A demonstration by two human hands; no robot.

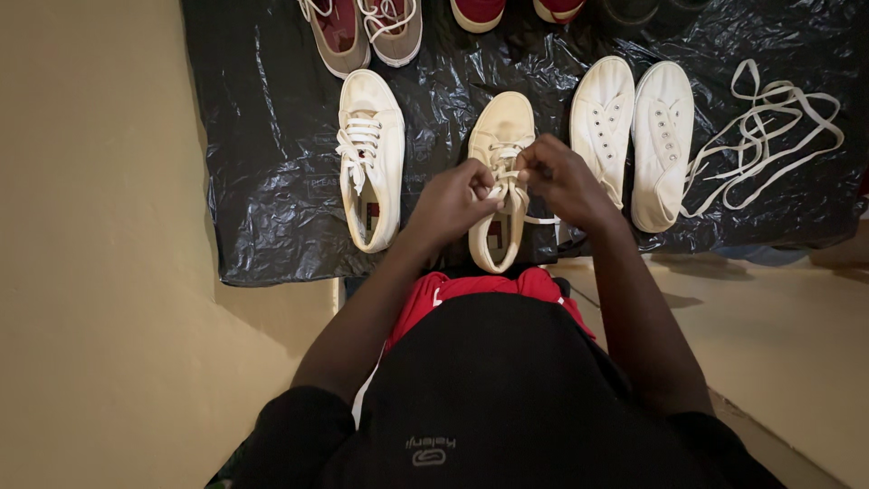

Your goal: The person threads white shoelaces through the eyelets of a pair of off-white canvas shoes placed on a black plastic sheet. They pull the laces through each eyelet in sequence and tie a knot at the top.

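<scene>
— Pinching the white lace (512, 174) with both hands: our left hand (453, 204) and right hand (563, 178) are closed on it over the cream sneaker (500, 145), mid-sheet.

— And around us?

— Laced sneaker (369, 167) just left, two unlaced ones (634, 136) right, loose laces (769, 127) beyond, all on black plastic sheet (272, 181). Our hands hide the eyelets.

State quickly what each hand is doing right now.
Left hand: closed, pinching the lace of the middle white shoe.
Right hand: closed on the same lace.
</scene>
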